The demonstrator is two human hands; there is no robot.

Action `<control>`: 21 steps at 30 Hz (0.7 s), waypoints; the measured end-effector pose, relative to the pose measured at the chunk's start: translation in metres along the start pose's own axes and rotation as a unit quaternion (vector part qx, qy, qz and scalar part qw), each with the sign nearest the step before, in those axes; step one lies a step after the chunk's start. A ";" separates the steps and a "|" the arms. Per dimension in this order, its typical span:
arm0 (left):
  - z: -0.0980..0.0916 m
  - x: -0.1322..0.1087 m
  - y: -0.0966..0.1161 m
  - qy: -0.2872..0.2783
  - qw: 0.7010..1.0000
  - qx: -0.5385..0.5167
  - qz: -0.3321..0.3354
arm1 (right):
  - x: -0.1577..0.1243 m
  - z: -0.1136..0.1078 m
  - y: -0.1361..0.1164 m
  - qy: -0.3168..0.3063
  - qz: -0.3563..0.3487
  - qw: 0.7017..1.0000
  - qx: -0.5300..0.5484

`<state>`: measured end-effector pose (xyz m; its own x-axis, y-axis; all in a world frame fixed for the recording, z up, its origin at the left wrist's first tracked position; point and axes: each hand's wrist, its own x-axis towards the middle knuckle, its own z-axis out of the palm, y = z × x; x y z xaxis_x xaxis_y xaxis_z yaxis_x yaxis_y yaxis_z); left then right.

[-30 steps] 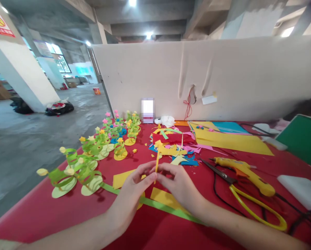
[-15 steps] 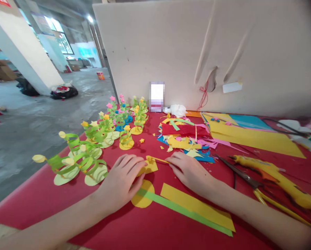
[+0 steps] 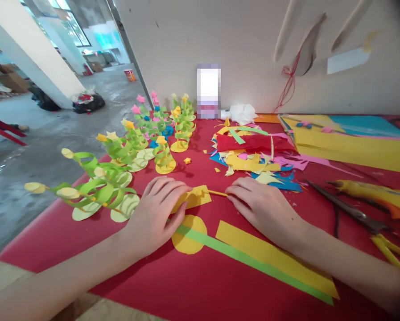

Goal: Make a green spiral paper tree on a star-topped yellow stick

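My left hand (image 3: 156, 213) lies on the red table (image 3: 69, 240), fingers together, pressing down a piece of yellow paper (image 3: 193, 197). A thin yellow paper strip (image 3: 217, 193) runs from that piece to the fingertips of my right hand (image 3: 265, 207), which pinch its end. Just below my hands lie a yellow paper disc (image 3: 189, 233), a long green strip (image 3: 253, 264) across it and a yellow rectangle (image 3: 273, 258).
Several green paper spirals on round bases (image 3: 102, 191) stand in rows at the left. A heap of coloured paper scraps (image 3: 253, 156) lies behind my hands. Yellow and blue sheets (image 3: 353, 138), scissors (image 3: 356, 214) and a yellow glue gun (image 3: 377, 194) are at the right. A beige board (image 3: 253, 53) backs the table.
My hands came down from holding the yellow strip upright in the air to the table. The strip and yellow piece now lie flat under my fingers. The camera tilted down and closer.
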<state>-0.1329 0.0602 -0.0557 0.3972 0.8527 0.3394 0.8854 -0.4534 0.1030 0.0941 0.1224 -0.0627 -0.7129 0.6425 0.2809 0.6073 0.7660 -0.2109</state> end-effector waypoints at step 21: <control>-0.001 0.000 0.003 0.021 0.999 -0.004 0.046 | -0.005 0.006 0.000 0.037 -0.045 0.998 -0.013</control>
<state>-0.1305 0.0592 -0.0547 0.4665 0.7955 0.3867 0.8433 -0.5319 0.0767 0.0959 0.1198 -0.0696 -0.7374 0.5674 0.3664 0.5517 0.8190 -0.1578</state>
